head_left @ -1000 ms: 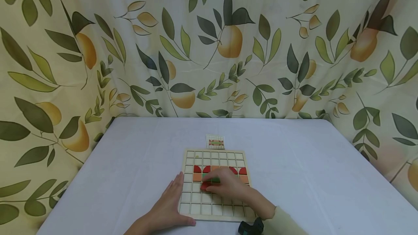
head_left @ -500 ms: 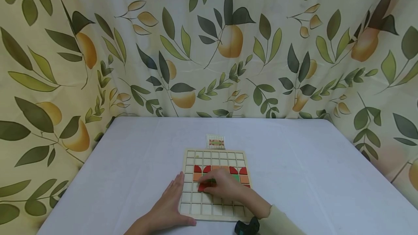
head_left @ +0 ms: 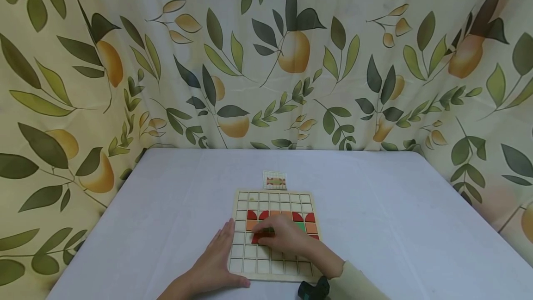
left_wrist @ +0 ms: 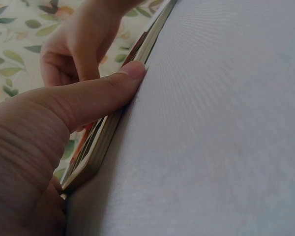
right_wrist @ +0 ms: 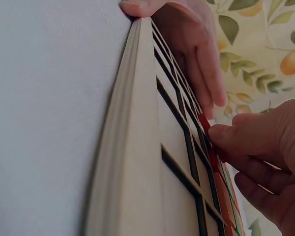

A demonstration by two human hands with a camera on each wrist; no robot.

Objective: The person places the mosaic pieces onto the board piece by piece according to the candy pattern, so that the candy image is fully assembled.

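A pale wooden grid board (head_left: pixel 250 263) lies on the table, with red, orange and green tiles set in its middle rows. Over the left part of those rows, my right hand (head_left: pixel 285 235) pinches a red tile (head_left: pixel 255 238) between thumb and fingers. The right wrist view shows this red tile (right_wrist: pixel 204 123) at the fingertips, close over the grid. My left hand (head_left: pixel 212 260) rests against the board's left side with its fingers straight. Its thumb (left_wrist: pixel 101 96) lies along the front edge. My right hand hides some of the tiles beneath it.
A small card (head_left: pixel 275 181) printed with a coloured grid pattern lies just beyond the board's far edge. White cloth (head_left: pixel 374 207) covers the table. A leaf-and-fruit patterned curtain (head_left: pixel 266 59) hangs behind it. A black device (head_left: pixel 313 288) sits at the right wrist.
My right hand has shifted slightly left with the red tile, uncovering a green tile and a red tile on the right. The left hand has stayed in place.
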